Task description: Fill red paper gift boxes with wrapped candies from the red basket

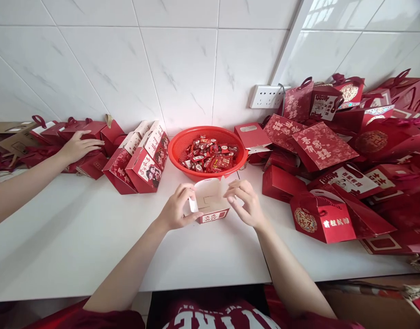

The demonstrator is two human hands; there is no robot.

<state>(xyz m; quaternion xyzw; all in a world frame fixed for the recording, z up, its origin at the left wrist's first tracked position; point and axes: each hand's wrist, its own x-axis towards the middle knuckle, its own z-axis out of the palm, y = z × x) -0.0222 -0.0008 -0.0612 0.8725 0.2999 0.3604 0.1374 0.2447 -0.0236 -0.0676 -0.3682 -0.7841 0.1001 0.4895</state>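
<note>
In front of me on the table is a small red paper gift box (214,215), its top open and its pale inside showing. My left hand (180,208) grips the box by its left flap, thumb toward the front and fingers over the flap. At the opposite side, my right hand (244,202) has its fingers closed at the upright right flap (223,186). Just behind the box stands an orange-red plastic basket (175,157) holding many small red wrapped candies (212,155).
Two assembled red boxes (146,164) stand left of the basket. Another person's hand (80,147) reaches in from the left over more boxes (93,165). A large heap of red gift boxes (324,146) fills the right side, below a wall socket (269,97).
</note>
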